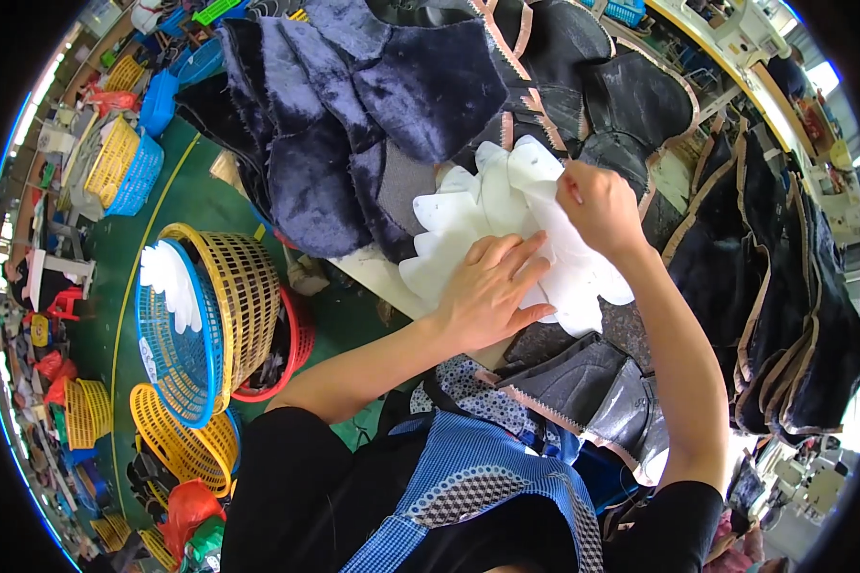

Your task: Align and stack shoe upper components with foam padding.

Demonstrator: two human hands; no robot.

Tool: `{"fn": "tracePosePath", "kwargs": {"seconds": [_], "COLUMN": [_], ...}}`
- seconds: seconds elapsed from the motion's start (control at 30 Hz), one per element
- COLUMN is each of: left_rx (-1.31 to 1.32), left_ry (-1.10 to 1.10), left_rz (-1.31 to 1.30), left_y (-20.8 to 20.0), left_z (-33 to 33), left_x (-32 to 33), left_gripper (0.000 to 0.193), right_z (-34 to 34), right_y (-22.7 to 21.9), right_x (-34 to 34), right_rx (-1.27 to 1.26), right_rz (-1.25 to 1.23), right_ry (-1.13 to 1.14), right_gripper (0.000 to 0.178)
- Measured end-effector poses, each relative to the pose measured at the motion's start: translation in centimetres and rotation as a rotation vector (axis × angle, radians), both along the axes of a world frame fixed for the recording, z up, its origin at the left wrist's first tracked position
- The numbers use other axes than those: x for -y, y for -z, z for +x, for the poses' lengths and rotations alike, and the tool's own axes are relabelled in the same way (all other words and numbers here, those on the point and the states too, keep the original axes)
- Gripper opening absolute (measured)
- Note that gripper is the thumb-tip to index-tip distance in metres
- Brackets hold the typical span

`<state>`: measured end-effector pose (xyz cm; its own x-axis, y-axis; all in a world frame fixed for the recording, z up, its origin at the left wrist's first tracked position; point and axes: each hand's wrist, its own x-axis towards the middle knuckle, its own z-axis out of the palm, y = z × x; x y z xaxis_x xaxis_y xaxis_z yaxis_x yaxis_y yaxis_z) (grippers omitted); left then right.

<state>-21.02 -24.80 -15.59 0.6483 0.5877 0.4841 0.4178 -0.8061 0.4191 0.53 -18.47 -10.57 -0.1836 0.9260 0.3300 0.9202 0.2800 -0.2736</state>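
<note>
Fanned across the work table in front of me lie several thin white cut pieces [441,250] with rounded ends, overlapping like petals. My left hand [492,286] rests on them, its fingers spread and stretched out. At the far right of the fan, my right hand [597,208] is closed with curled fingers on the edge of a white piece [571,250], which bends up toward it. The fingertips of that hand are partly hidden.
Dark blue plush pieces [420,86] are heaped beyond the white ones. Black boot-shaped pieces [640,95] with pale zigzag edges lie at the far right, and another black piece [592,387] lies nearer. Dark plush pieces [784,286] hang at right. Yellow [244,296] and blue baskets [196,382] stand left.
</note>
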Motion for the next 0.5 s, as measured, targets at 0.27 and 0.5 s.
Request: {"fn": "tracePosePath", "kwargs": {"seconds": [0.27,0.5], "left_rx": [-0.014,0.386], "left_ry": [0.008,0.130], "left_rz": [0.050,-0.653], "left_y": [0.3,-3.5], "left_z": [2.5,2.3], "left_x": [-0.9,-1.2], "left_gripper": [0.051,0.065], "right_z": [4.6,5.4], "right_y": [-1.8,-11.7], "right_x": [-2.2,5.7], "right_rx": [-0.330,-0.094], "right_rz": [0.283,0.627], "right_ry": [0.395,0.265], "right_gripper": [0.023,0.011]}}
